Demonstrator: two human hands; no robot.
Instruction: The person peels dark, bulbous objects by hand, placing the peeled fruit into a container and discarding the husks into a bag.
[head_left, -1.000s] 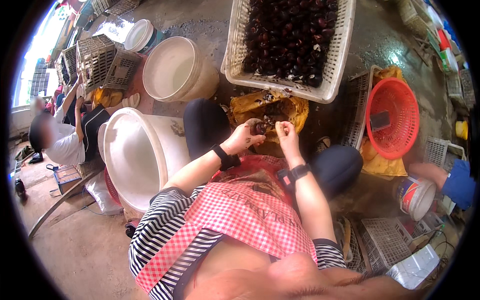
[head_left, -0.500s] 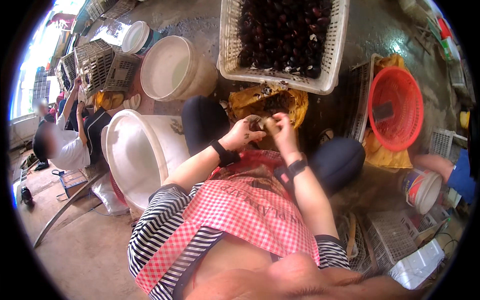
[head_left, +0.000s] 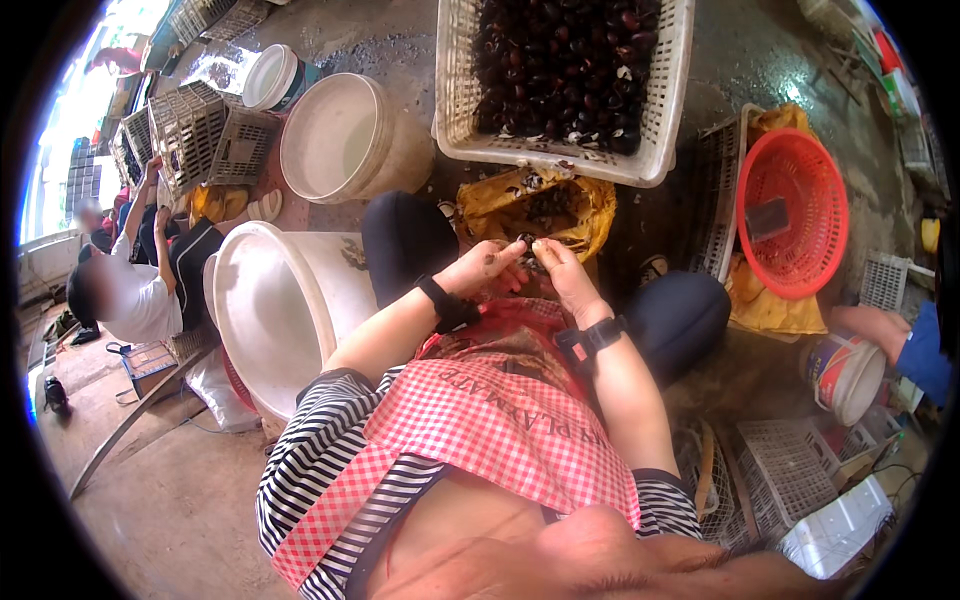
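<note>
Above the near edge of a yellow sack (head_left: 478, 205), my left hand (head_left: 487, 268) and my right hand (head_left: 568, 278) meet fingertip to fingertip. Pinched between them is a small dark round piece (head_left: 528, 242) with a pale patch. Its kind is too small to tell. Dirt specks my left fingers. The sack's mouth gapes open, with dark scraps and pale bits inside. Just beyond it stands a white slatted crate (head_left: 455, 148) full of glossy dark reddish-brown pieces (head_left: 560, 75), like chestnuts or water chestnuts in look, with some white bits among them.
At my left are a big white tub (head_left: 265, 310) and a white bucket (head_left: 335, 135). A red plastic basket (head_left: 800, 240) rests at the right over yellow sacking. Another person (head_left: 135, 290) sits at far left beside stacked crates (head_left: 190, 130); someone's arm (head_left: 875, 325) shows at far right.
My right hand was raised and blurred over the left. It has come down, its fingers now closed beside the left ones on the dark piece, which shows more plainly.
</note>
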